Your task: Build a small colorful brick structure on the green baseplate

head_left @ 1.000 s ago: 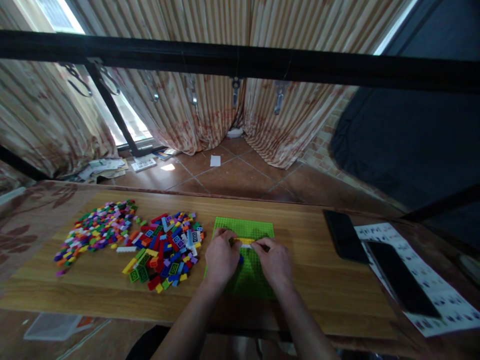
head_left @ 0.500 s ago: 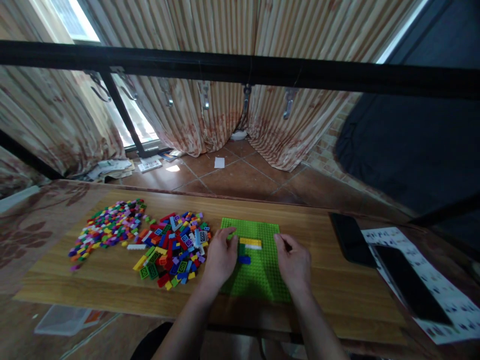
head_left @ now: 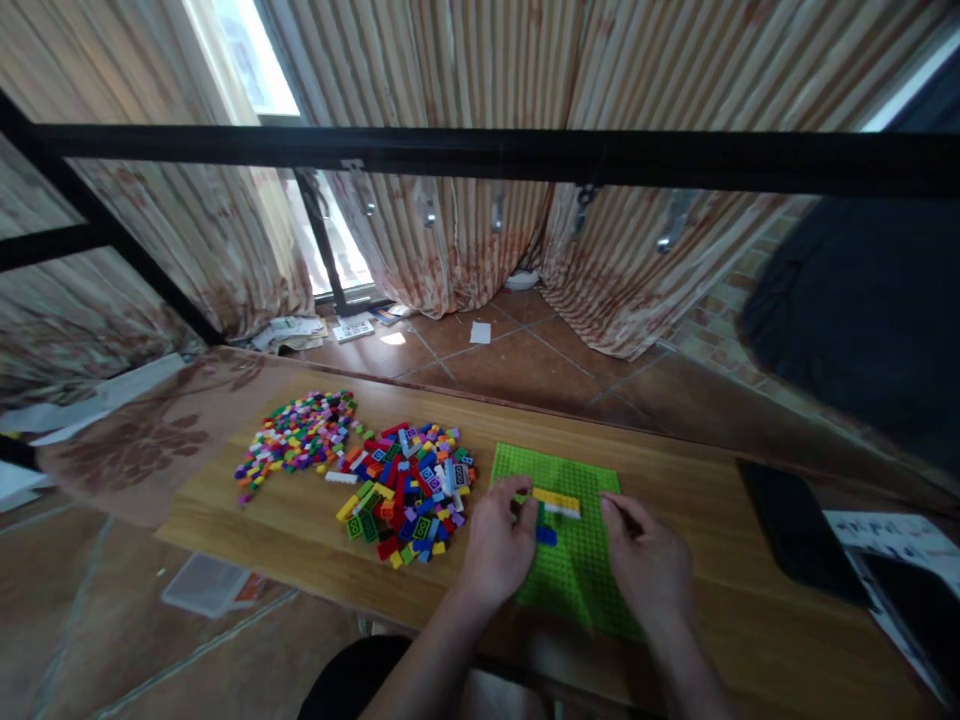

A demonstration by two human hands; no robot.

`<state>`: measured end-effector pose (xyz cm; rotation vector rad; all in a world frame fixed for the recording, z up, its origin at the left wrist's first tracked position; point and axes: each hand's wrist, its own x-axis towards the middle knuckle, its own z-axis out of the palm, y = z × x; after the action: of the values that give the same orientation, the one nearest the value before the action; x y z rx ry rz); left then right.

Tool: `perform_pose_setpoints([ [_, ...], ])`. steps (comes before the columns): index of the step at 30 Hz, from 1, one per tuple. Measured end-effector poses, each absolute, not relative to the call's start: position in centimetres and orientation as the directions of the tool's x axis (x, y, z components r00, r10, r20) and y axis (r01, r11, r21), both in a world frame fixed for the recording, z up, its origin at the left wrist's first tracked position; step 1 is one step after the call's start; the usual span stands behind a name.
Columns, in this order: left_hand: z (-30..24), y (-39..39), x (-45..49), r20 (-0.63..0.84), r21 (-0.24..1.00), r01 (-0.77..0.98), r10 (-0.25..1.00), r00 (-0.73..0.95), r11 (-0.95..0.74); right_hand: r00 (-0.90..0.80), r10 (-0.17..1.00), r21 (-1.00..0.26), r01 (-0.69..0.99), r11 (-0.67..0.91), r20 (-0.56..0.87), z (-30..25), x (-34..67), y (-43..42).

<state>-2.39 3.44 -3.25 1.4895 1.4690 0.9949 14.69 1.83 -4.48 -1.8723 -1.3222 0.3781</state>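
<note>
A green studded baseplate (head_left: pixel 581 580) lies on the wooden table in front of me. On it are a yellow brick (head_left: pixel 556 498), a white brick (head_left: pixel 561 511) along its near side, and a blue brick (head_left: pixel 546 537) closer to me. My left hand (head_left: pixel 499 540) rests over the plate's left edge, thumb and forefinger curved and apart beside these bricks; its other fingers are partly hidden. Over the right edge is my right hand (head_left: pixel 651 560), fingers curled in and thumb pressed to the forefinger. Anything inside that pinch is hidden.
Left of the plate lies a heap of mixed larger bricks (head_left: pixel 409 495), and beyond it a heap of small pieces (head_left: pixel 304 430). A black tablet-like slab (head_left: pixel 799 530), a printed sheet (head_left: pixel 892 535) and another dark device (head_left: pixel 919 600) lie to the right. A black rail (head_left: pixel 480 155) crosses ahead.
The view has turned left, so everything on the table appears farther right. Both hands keep nearly the same place and pose at the plate, and its bricks look unchanged.
</note>
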Motion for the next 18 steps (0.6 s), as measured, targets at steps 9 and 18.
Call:
perform_pose_setpoints([
  [9, -3.1, 2.4, -2.3, 0.013, 0.95, 0.309, 0.998, 0.057, -0.03, 0.355, 0.924, -0.773, 0.623, -0.119, 0.144, -4.8, 12.2, 1.7],
  [18, -2.5, 1.8, -3.1, 0.075, 0.971, 0.225, 0.997, 0.01, -0.075, 0.282, 0.952, -0.788, 0.61, -0.085, 0.116, -5.4, 11.0, 1.7],
])
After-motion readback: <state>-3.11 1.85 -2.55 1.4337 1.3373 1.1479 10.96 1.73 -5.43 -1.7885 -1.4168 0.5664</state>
